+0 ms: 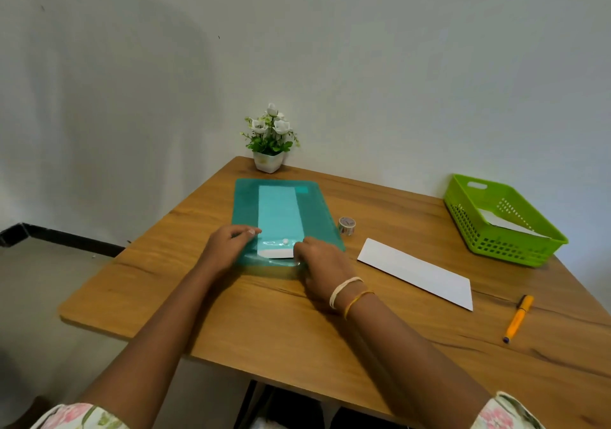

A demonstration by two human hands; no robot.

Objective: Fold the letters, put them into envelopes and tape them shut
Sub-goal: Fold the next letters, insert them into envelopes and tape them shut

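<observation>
A teal see-through folder (pixel 314 210) with a white snap button (pixel 285 240) lies on the wooden table (pixel 264 322). A long white letter (pixel 279 217) sits inside it, and its near end (pixel 276 254) sticks out bare. My left hand (pixel 228 246) rests on the folder's near left edge, fingertips touching beside the letter. My right hand (pixel 322 263) pinches the letter's near right corner. A white envelope (pixel 416 273) lies flat to the right. A small roll of patterned tape (pixel 346 225) stands beside the folder.
A green plastic basket (pixel 515 246) holding white paper stands at the far right. An orange pen (pixel 519 318) lies near the right front. A small potted plant (pixel 269 144) stands at the table's far corner against the wall.
</observation>
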